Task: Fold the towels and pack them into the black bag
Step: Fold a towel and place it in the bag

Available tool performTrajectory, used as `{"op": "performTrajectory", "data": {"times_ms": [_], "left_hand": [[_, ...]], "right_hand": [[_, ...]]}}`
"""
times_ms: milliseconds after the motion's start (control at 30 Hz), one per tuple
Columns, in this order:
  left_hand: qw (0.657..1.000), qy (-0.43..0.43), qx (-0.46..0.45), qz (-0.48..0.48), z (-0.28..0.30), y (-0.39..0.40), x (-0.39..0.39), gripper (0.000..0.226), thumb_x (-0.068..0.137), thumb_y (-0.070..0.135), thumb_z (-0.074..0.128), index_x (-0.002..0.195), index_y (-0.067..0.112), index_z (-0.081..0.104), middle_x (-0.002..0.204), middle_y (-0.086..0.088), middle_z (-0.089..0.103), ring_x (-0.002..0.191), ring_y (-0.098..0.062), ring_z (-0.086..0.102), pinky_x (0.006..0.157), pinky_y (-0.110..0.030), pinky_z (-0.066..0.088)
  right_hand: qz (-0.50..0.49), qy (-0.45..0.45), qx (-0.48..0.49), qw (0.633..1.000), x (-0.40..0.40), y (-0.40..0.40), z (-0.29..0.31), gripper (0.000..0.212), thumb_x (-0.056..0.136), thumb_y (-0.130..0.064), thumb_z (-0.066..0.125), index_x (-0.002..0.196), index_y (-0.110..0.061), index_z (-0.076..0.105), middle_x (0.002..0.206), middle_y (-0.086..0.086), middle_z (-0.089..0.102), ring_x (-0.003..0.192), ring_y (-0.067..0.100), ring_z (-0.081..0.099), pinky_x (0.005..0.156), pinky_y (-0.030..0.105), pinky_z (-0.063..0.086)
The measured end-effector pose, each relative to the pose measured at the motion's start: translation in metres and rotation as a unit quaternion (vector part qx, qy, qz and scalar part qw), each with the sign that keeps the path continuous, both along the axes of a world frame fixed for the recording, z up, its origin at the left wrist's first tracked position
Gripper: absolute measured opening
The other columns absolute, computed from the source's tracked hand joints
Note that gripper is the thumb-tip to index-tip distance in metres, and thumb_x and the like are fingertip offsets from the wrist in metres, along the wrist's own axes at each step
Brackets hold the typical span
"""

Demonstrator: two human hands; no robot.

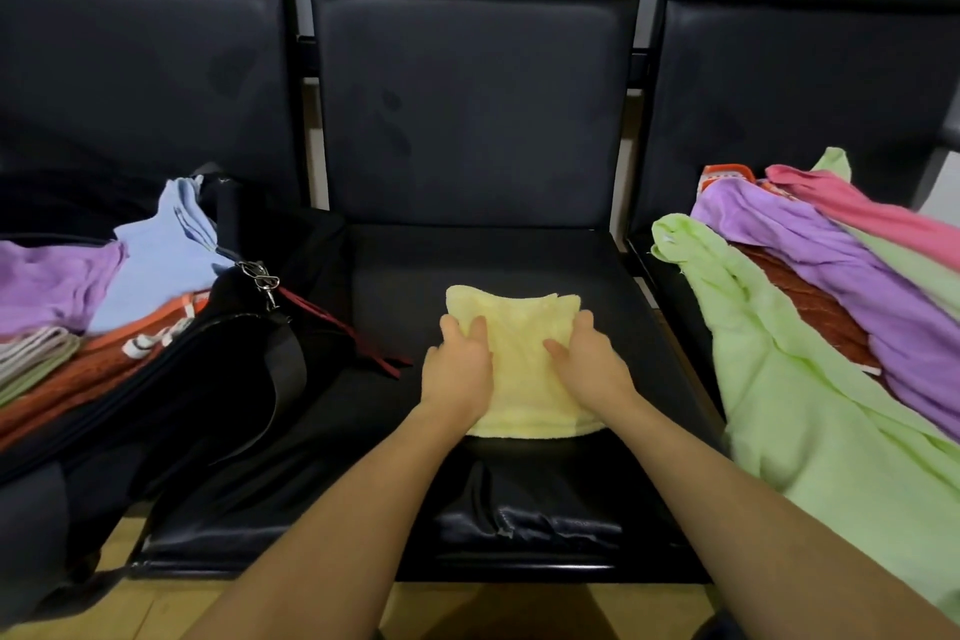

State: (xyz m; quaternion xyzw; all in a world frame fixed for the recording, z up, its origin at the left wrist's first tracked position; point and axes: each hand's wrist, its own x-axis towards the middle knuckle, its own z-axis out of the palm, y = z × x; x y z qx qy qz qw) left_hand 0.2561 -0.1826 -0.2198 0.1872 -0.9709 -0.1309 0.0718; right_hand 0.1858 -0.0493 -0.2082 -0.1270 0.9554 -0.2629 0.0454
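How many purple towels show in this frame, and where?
2. One purple towel lies on the stack in the open black bag at left; the other purple towel lies in the unfolded pile on the right seat. More may be hidden beneath either pile.

Two bare forearms in view, no sleeves visible up to the frame edge. Left hand [457,369] and right hand [589,364]: no gloves, rings, watch or wristbands seen. Nails short, unpainted as far as visible. No clothing of the person in frame.
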Motion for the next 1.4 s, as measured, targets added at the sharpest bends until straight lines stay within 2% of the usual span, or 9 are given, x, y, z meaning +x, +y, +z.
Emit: {"op": "performTrajectory", "data": {"times_ms": [233,400,533,700,833,933,1067,1233,1400], "left_hand": [[0.977,0.113,-0.176,0.040,0.042,-0.028,0.019,0.034,0.089,0.025,0.058,0.120,0.012,0.052,0.110,-0.013,0.051,0.048,-0.010,0.011,0.061,-0.026,0.030],[0.965,0.101,-0.243,0.010,0.071,-0.069,0.043,0.034,0.094,0.013,0.043,0.128,0.008,0.043,0.111,-0.012,0.047,0.049,-0.011,0.018,0.063,-0.029,0.028],[0.927,0.181,-0.326,0.032,0.098,-0.112,0.064,0.029,0.057,0.012,0.081,0.082,0.011,0.067,0.071,-0.008,0.053,0.049,-0.009,-0.008,0.048,-0.022,0.019],[0.919,0.170,-0.345,0.085,0.131,-0.172,0.090,0.038,0.048,0.014,0.087,0.081,0.012,0.067,0.069,-0.009,0.053,0.037,-0.015,0.023,0.045,-0.021,0.018],[0.898,0.181,-0.381,0.126,0.130,-0.233,0.108,0.044,0.035,0.025,0.089,0.074,0.019,0.070,0.062,-0.002,0.050,0.047,-0.012,-0.008,0.045,-0.022,-0.003],[0.912,0.186,-0.334,0.147,0.118,-0.274,0.117,0.049,0.039,0.023,0.090,0.083,0.011,0.070,0.064,-0.006,0.050,0.053,-0.010,-0.014,0.044,-0.018,0.009],[0.938,0.174,-0.237,0.184,0.104,-0.322,0.123,0.046,0.077,0.012,0.072,0.117,-0.006,0.057,0.090,-0.022,0.054,0.044,-0.015,0.018,0.049,-0.027,0.023],[0.946,0.122,-0.186,0.235,0.094,-0.366,0.105,0.049,0.101,0.020,0.034,0.145,0.005,0.020,0.125,-0.017,0.036,0.088,-0.036,0.053,0.066,-0.036,0.028],[0.940,0.051,-0.215,0.258,0.056,-0.395,0.084,0.038,0.077,0.011,0.063,0.114,0.002,0.058,0.100,-0.017,0.054,0.076,-0.032,0.055,0.064,-0.036,0.040]], "right_hand": [[0.034,0.065,-0.121,0.990,0.020,-0.023,0.043,0.031,0.099,-0.029,0.044,0.120,-0.008,0.034,0.104,0.008,0.055,0.096,0.029,0.056,0.073,0.035,0.038],[0.074,0.111,-0.170,0.976,0.044,-0.054,0.074,0.032,0.100,-0.028,0.043,0.124,-0.012,0.032,0.095,-0.003,0.048,0.086,0.018,0.050,0.075,0.037,0.042],[0.109,0.141,-0.217,0.960,0.065,-0.091,0.097,0.029,0.100,-0.026,0.043,0.123,-0.014,0.031,0.093,-0.003,0.051,0.086,0.022,0.056,0.077,0.043,0.049],[0.141,0.152,-0.281,0.937,0.085,-0.154,0.129,0.030,0.099,-0.023,0.044,0.123,-0.011,0.031,0.081,-0.010,0.048,0.082,0.021,0.055,0.075,0.042,0.048],[0.199,0.156,-0.275,0.928,0.096,-0.216,0.139,0.020,0.098,-0.022,0.047,0.108,-0.017,0.030,0.077,-0.010,0.045,0.076,0.020,0.052,0.065,0.035,0.038],[0.230,0.155,-0.248,0.928,0.099,-0.260,0.137,0.021,0.097,-0.024,0.048,0.106,-0.018,0.030,0.086,-0.005,0.049,0.082,0.023,0.054,0.068,0.035,0.038],[0.260,0.171,-0.225,0.923,0.094,-0.313,0.128,0.022,0.097,-0.024,0.050,0.106,-0.015,0.033,0.077,-0.011,0.046,0.086,0.027,0.058,0.078,0.041,0.043],[0.277,0.226,-0.176,0.917,0.072,-0.370,0.112,0.043,0.095,-0.020,0.049,0.131,-0.001,0.034,0.067,-0.015,0.040,0.076,0.021,0.052,0.088,0.038,0.030],[0.243,0.295,0.027,0.924,0.055,-0.403,0.086,0.041,0.084,-0.006,0.048,0.124,-0.006,0.039,0.074,-0.005,0.048,0.075,0.021,0.044,0.074,0.037,0.016]]}}
